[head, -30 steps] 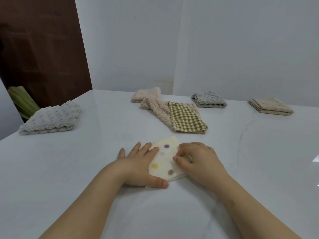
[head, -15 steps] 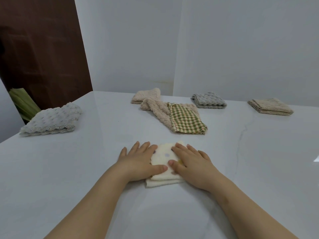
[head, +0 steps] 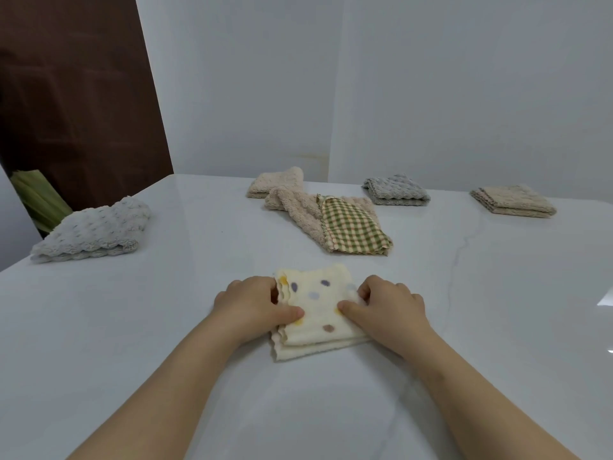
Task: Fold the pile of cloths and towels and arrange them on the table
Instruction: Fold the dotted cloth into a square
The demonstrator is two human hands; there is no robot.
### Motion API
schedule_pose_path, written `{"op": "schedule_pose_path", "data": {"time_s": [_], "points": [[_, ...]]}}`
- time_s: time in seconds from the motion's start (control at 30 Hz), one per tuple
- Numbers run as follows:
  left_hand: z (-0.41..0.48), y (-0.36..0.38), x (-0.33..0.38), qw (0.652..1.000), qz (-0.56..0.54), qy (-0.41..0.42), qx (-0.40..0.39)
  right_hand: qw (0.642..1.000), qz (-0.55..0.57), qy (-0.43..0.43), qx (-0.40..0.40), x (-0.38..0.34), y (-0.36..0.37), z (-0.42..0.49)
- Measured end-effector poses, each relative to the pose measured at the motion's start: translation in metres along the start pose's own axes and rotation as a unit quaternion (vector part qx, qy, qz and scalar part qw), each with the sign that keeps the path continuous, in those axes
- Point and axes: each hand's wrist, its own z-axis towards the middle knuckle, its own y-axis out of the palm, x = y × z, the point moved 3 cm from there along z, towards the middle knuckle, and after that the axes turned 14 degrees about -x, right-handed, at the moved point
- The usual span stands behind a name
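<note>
A small cream cloth with coloured dots (head: 316, 310), folded into a square, lies on the white table (head: 199, 327) in front of me. My left hand (head: 252, 305) grips its left edge, thumb on top and fingers curled at the side. My right hand (head: 388, 307) grips its right edge the same way. Behind it lies a beige towel with a green checked cloth (head: 351, 227) on it, unfolded.
Folded towels sit around the table: a pale grey one (head: 94, 229) at the left, a beige one (head: 275, 182) at the back, a grey one (head: 396, 190) and a tan one (head: 512, 200) at the back right. A brown door and green leaves stand left.
Both hands were pressing flat on the dotted cloth; now they have slid out to its left and right edges and curled around them. The cloth sits squarer to me.
</note>
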Motion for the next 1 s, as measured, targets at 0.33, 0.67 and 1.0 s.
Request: {"op": "schedule_pose_path", "data": {"time_s": [0.33,0.67,1.0], "points": [[-0.006,0.008,0.012,0.96,-0.252,0.111,0.055,0.97,0.233,-0.065,0.026,0.003,-0.003,-0.005],[-0.013,0.018,0.019,0.965,-0.211,0.11,0.11,0.952,0.279,-0.122,-0.005,0.006,-0.003,-0.012],[-0.002,0.019,0.023,0.978,-0.151,0.079,0.12,0.971,0.206,-0.118,0.013,0.014,0.004,0.008]]}}
